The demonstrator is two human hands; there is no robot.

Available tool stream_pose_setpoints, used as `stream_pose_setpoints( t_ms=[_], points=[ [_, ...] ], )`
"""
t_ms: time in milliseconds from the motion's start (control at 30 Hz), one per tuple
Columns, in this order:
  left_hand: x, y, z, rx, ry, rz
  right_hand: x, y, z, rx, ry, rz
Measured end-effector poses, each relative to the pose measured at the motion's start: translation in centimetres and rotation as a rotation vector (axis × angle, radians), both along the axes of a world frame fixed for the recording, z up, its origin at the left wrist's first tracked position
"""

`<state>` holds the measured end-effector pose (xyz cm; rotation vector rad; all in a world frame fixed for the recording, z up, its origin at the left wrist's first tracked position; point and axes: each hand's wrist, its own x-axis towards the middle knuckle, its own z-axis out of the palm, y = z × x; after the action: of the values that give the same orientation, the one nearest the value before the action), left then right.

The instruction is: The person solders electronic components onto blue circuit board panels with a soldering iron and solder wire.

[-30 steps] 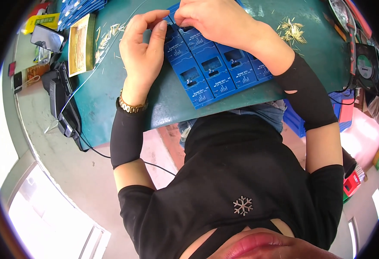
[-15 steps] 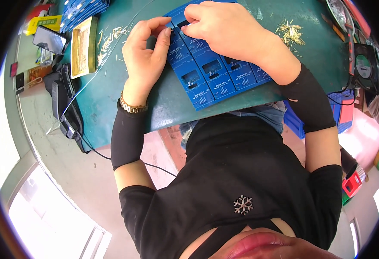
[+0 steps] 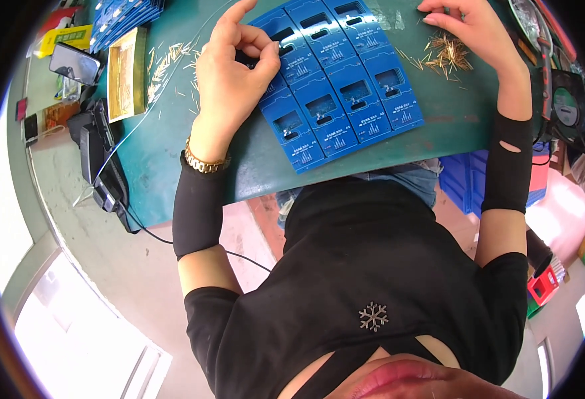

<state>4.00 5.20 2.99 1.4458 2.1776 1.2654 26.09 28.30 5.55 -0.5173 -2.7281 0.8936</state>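
A panel of blue circuit boards [image 3: 346,90], joined in a grid with a rectangular cut-out in each, lies on the green table. My left hand [image 3: 236,76] is over the panel's left edge, thumb and forefinger tips pressed together. Whatever they pinch is too small or hidden to make out. Off the panel's far right corner, my right hand [image 3: 469,26] hovers just beyond a loose heap of thin brass-coloured pins [image 3: 449,56]. Its fingers are loosely bent and apart, and I see nothing in them.
Loose pins [image 3: 166,66] lie left of my left hand, beside a long yellowish box [image 3: 123,83]. Stacked blue boards [image 3: 123,20] and a phone [image 3: 76,63] are at the far left. A thin white cable [image 3: 136,126] crosses the table. A round black device [image 3: 565,110] stands at the right.
My right hand has left the panel and moved right to the pin heap, its fingers loosening. My left hand stays by the panel's left edge, with its other fingers raised more.
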Motion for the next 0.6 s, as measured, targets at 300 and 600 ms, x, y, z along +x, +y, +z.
stream_pose_setpoints(
  t_ms=[300,600],
  points=[
    [0.2,0.9,1.1,-0.132,-0.058,-0.035,0.3,-0.2,0.3,-0.088,-0.004,-0.066],
    [-1.9,-0.5,-1.4,0.1,0.519,-0.242,0.2,0.6,-0.9,-0.155,-0.05,-0.06]
  ],
)
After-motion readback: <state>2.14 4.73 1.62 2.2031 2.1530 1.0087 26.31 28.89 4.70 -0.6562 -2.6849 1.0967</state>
